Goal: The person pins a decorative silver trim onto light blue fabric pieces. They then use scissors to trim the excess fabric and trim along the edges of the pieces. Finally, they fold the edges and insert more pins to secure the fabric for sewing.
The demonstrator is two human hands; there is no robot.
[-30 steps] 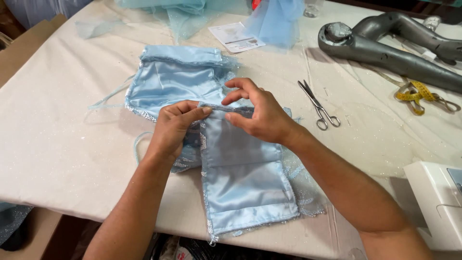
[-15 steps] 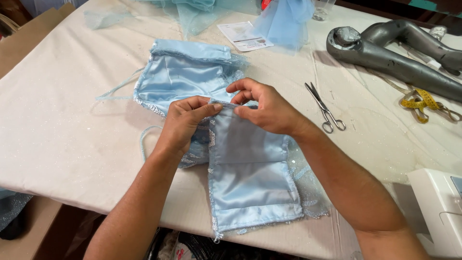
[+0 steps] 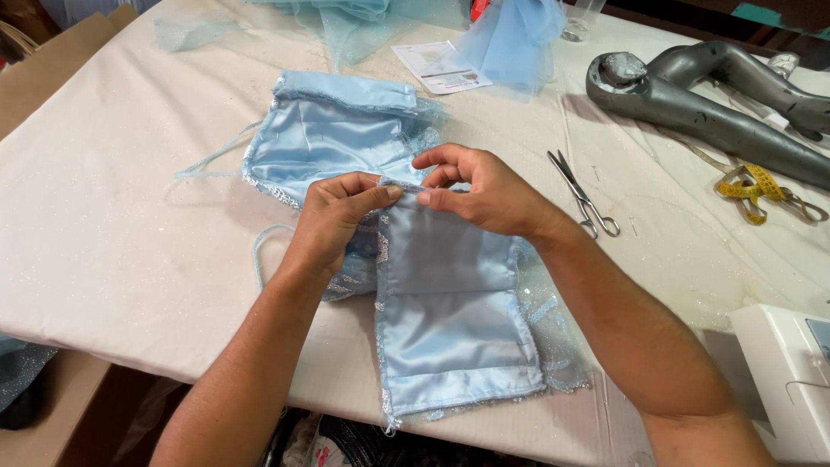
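So far my left hand [image 3: 333, 216] and right hand [image 3: 484, 192] only pinch the top edge of the near satin panel [image 3: 450, 303], its far twin [image 3: 333, 138] above the panel lying untouched, scissors [image 3: 584, 195] right of it idle.

A single head-mounted view is provided. The worktop [image 3: 112, 242] is viewed steeply downward at close range, facing 12 o'clock. The hands are centred in frame, the forearms entering from 6 o'clock. No second view is supplied.

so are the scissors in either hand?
No: the scissors lie on the table beside the right hand; both hands pinch the blue satin piece.
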